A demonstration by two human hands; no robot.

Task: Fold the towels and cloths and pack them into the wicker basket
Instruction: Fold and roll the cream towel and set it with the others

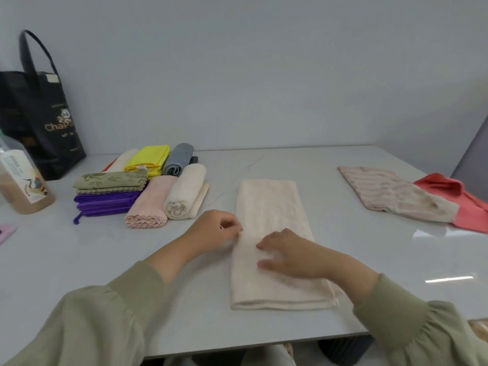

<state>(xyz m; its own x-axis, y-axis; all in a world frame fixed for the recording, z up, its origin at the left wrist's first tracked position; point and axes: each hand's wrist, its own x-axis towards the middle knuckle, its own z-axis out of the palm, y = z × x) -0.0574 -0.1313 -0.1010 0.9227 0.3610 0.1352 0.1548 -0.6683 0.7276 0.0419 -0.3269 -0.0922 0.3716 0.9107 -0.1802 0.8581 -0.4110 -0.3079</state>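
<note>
A pale cream towel point(269, 207), folded into a long strip, lies lengthwise on the white table point(343, 260) in front of me. My right hand point(293, 253) rests flat on its middle with fingers spread. My left hand point(215, 229) sits at the strip's left edge, fingers curled and pinching that edge. At the back left stand folded and rolled cloths: green point(111, 180), purple point(105, 203), pink point(149, 204), cream roll point(186, 192), yellow point(149, 158), grey point(178, 159). A striped cloth point(390, 191) and a coral cloth point(464, 204) lie unfolded at the right. No wicker basket is in view.
A black tote bag point(37, 112) stands at the far left against the wall. A plastic bottle of brown liquid point(21, 180) stands in front of it. A pink object point(5, 232) pokes in at the left edge. The table's front edge runs just below the towel.
</note>
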